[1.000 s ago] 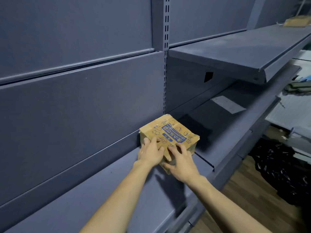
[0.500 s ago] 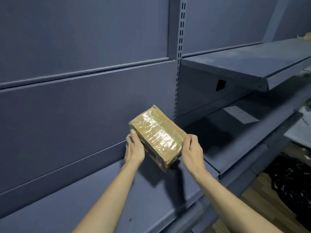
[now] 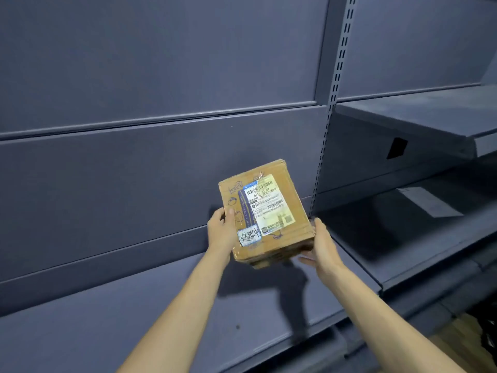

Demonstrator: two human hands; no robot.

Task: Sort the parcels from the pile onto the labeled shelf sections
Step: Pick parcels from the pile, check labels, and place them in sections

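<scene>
Since half a second ago, parcel (image 3: 265, 211) turned over: label side up, taped side gone from sight. Held above the shelf (image 3: 134, 313), clear of it, left of the slotted post (image 3: 326, 135). Left hand (image 3: 222, 232) clamps its left edge, thumb on top. Right hand (image 3: 321, 246) cups the lower right corner, fingers underneath. Both forearms extended.

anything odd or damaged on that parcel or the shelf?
Nothing damaged. The cardboard box is held tilted above the shelf between the left hand and right hand. Its shipping label sits slightly crooked, with a small handwritten sticker beside it.
</scene>
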